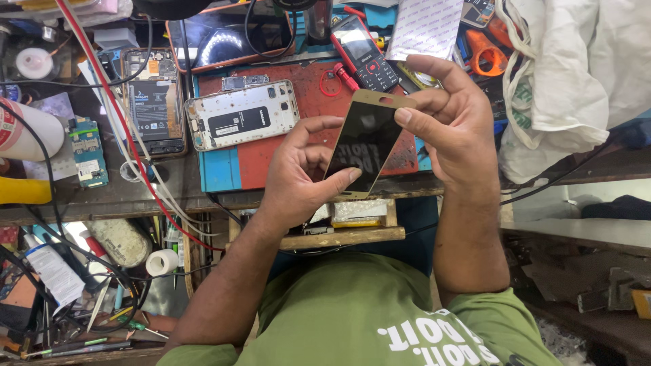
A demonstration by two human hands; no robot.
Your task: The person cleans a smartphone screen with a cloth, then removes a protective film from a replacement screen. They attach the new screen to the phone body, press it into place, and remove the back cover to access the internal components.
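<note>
I hold a gold-edged phone screen panel with a glossy black face, tilted above the bench. My left hand grips its lower left edge with thumb across the glass. My right hand pinches its upper right corner between thumb and fingers. Behind the panel, a silver phone frame with its back open lies flat on the red and blue work mat.
An opened phone with its battery showing lies left of the mat. A red keypad phone, a green circuit board, a white plastic bag, tape roll, cables and hand tools crowd the bench and the lower shelf.
</note>
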